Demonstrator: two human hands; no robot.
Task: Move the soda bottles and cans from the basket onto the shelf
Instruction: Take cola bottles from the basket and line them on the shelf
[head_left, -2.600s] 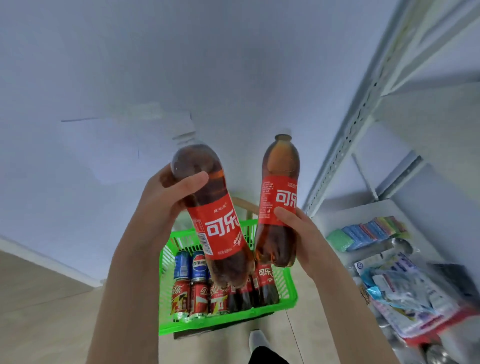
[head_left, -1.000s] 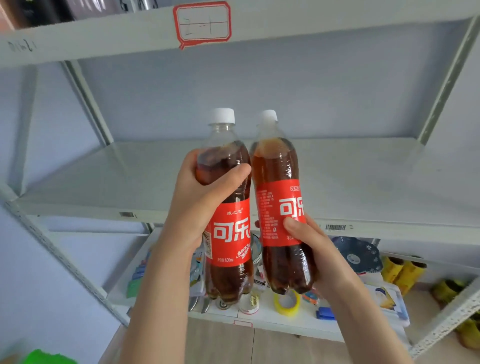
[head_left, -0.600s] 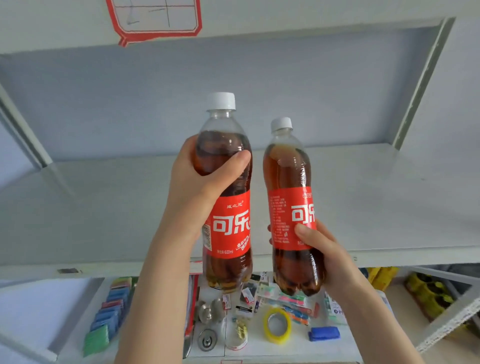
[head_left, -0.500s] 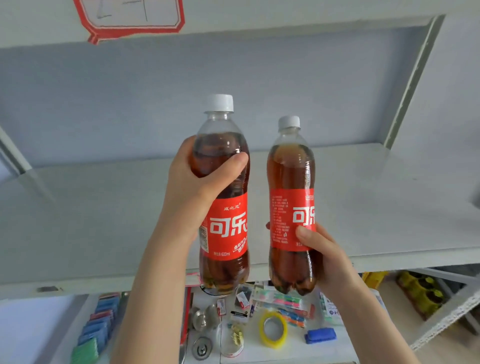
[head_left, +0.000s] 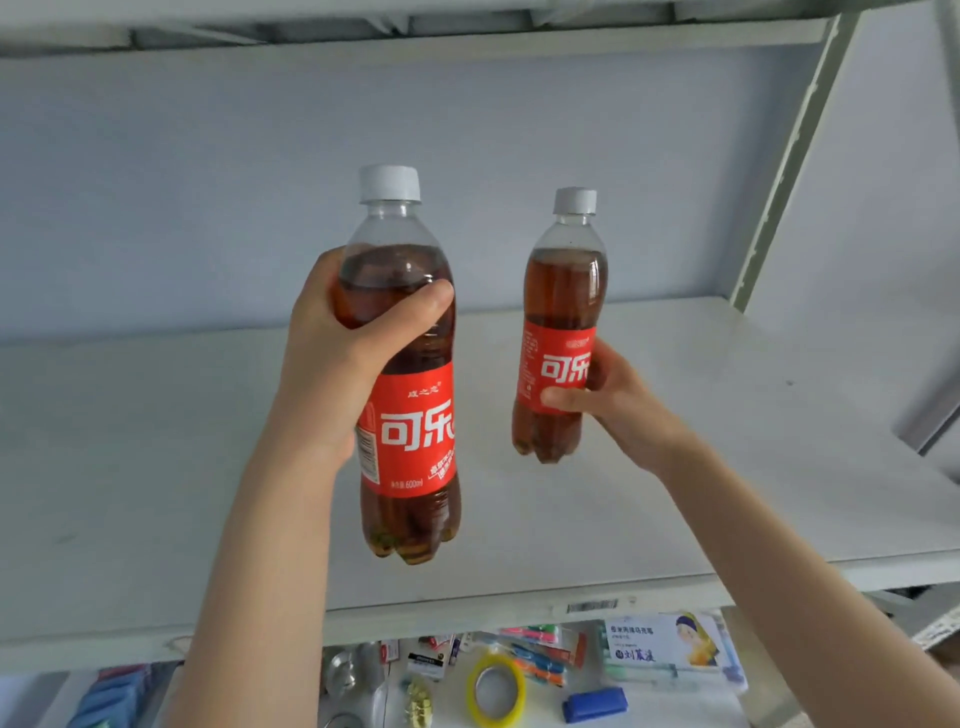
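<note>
The person stands at the shelf (head_left: 156, 467) with a cola in each hand, both upright and caps up, so they can go down on their bases without a turn. The left hand (head_left: 337, 364) wraps the near bottle (head_left: 410, 415) high, fingers closed round its shoulder above the red label, which leaves the base free to land; it hangs over the front of the board, not touching it. The right hand (head_left: 618, 400) grips the far bottle (head_left: 561, 338) at the label, thumb across the front, and reaches deeper, probably to fill the back first. Whether that base touches I cannot tell. The bottles are kept well apart, likely to avoid knocking. The basket is out of sight.
</note>
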